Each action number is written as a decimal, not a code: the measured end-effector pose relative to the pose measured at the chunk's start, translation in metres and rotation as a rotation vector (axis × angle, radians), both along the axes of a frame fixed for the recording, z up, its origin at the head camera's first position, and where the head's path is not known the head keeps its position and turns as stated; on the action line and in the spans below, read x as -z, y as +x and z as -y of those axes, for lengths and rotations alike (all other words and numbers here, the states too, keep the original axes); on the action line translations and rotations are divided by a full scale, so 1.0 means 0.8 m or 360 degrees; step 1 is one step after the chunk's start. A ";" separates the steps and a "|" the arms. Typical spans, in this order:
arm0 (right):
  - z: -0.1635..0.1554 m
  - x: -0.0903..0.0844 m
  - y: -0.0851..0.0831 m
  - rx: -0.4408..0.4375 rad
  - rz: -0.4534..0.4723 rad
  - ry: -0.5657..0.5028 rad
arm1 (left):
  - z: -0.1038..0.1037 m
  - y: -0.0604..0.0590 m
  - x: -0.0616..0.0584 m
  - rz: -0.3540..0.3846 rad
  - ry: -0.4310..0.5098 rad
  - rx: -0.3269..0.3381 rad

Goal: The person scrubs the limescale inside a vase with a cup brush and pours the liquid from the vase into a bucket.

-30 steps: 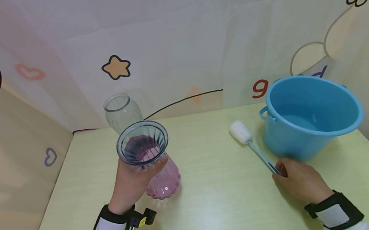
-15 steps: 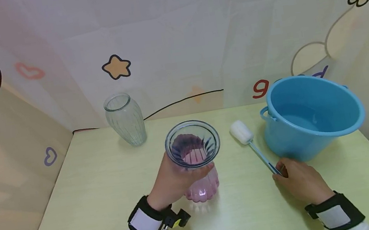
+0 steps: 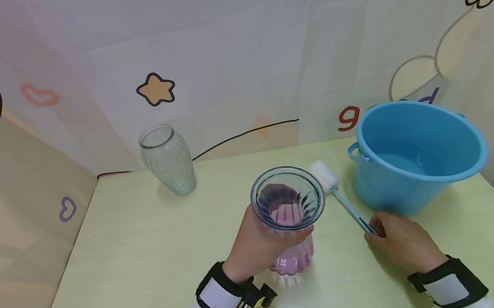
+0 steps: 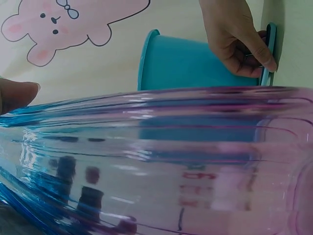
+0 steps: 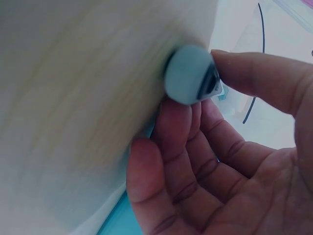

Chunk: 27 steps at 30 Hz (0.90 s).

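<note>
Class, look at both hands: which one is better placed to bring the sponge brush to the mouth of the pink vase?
Probably the right hand: it already pinches the sponge brush by its handle, and the sponge end lies beside the pink vase. The left hand is busy gripping that vase.

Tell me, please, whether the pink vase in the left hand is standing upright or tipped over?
Upright. The pink vase has its flared mouth facing up and its base low near the table, with the left hand gripping its neck.

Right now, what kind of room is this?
Probably a playful staged corner for washing up: cartoon-printed cloth backdrop, pale green wooden table, round blue plastic bucket, pink ribbed glass vase.
</note>
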State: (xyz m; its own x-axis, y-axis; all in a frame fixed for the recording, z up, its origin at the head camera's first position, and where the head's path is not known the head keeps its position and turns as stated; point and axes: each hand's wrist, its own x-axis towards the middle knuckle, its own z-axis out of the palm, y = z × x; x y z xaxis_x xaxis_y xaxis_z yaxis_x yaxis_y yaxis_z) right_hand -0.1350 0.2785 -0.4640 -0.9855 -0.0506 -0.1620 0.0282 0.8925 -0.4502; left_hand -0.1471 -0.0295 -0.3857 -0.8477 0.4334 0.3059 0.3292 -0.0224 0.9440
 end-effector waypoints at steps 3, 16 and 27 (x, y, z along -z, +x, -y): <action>-0.001 0.000 0.000 0.0002 0.0010 0.0005 | -0.003 0.001 0.003 0.0006 0.0008 0.0016; 0.000 0.000 0.000 -0.0002 0.0020 0.0020 | -0.009 0.000 0.014 -0.0043 -0.0008 0.0008; -0.001 0.000 0.000 -0.0016 0.0013 0.0008 | -0.009 -0.001 0.022 0.0025 -0.0002 0.0061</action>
